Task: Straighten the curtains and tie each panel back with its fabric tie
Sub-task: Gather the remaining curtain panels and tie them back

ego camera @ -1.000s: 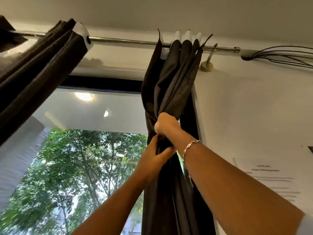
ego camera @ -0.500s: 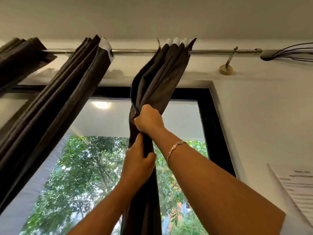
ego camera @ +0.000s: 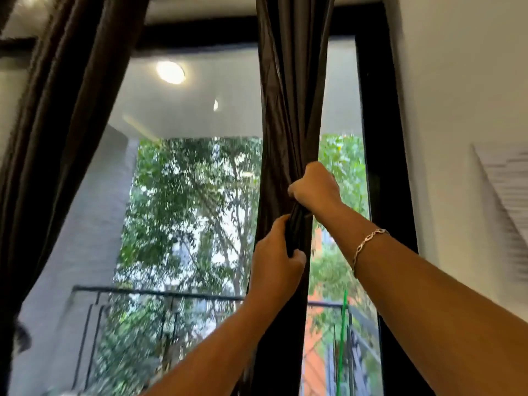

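Left grip [ego camera: 274,264], right grip [ego camera: 314,190] around curtain [ego camera: 288,95]

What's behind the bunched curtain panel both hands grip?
Window glass shows on either side of the curtain panel, with trees and a balcony railing beyond. The strip directly behind the fabric is covered. Left hand and right hand grip it.

The gathered curtain panel [ego camera: 288,81] hangs down, its top out of view.
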